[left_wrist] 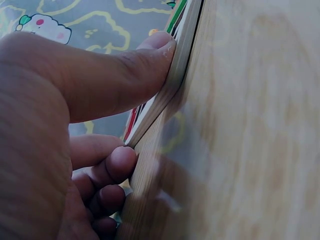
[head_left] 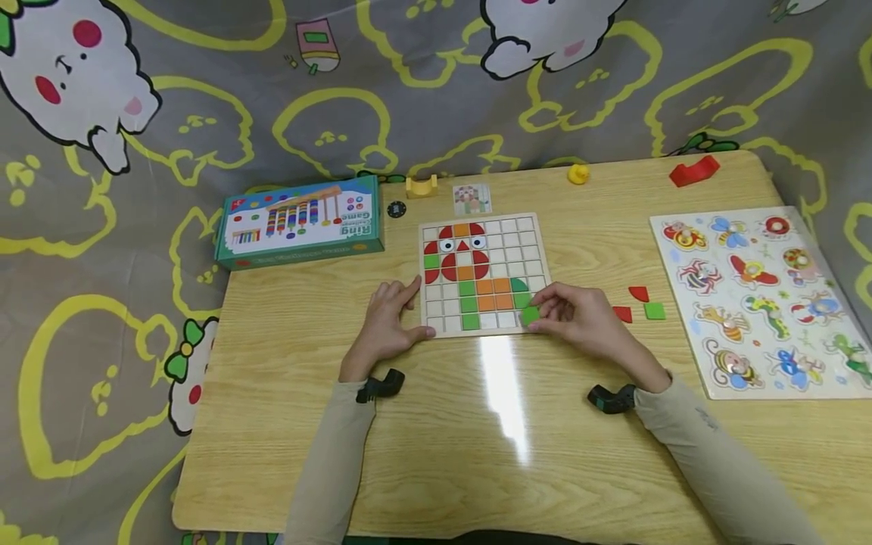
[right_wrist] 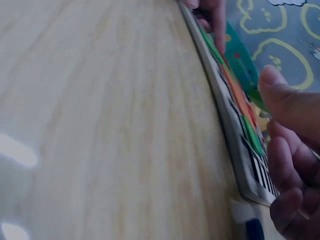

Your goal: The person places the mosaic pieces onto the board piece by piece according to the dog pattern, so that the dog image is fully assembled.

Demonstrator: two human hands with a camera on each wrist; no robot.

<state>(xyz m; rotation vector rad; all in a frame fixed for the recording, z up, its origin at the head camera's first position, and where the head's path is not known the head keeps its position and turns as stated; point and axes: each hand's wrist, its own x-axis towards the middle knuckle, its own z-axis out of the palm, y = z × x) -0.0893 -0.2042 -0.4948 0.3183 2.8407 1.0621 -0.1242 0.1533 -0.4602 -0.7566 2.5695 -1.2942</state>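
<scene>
A wooden grid board (head_left: 446,327) lies on the table, partly filled with red, green and orange tiles and two round eye tiles, forming a bird-like figure. My left hand (head_left: 387,322) steadies its near left corner, the thumb (left_wrist: 145,70) on the board's edge and the index fingertip at the left side. My right hand (head_left: 579,314) pinches a green tile (head_left: 529,316) between thumb and fingers over the near right corner. That tile is partly covered by the fingers. Just right of this hand lie red tiles (head_left: 639,294) and a green square tile (head_left: 655,311).
A picture card (head_left: 472,199) lies behind the board, near a black round chip (head_left: 397,209) and a yellow block (head_left: 421,187). A ring game box (head_left: 300,223) is at left. A yellow duck (head_left: 578,174), a red block (head_left: 694,171) and an insect puzzle board (head_left: 756,303) are towards the right.
</scene>
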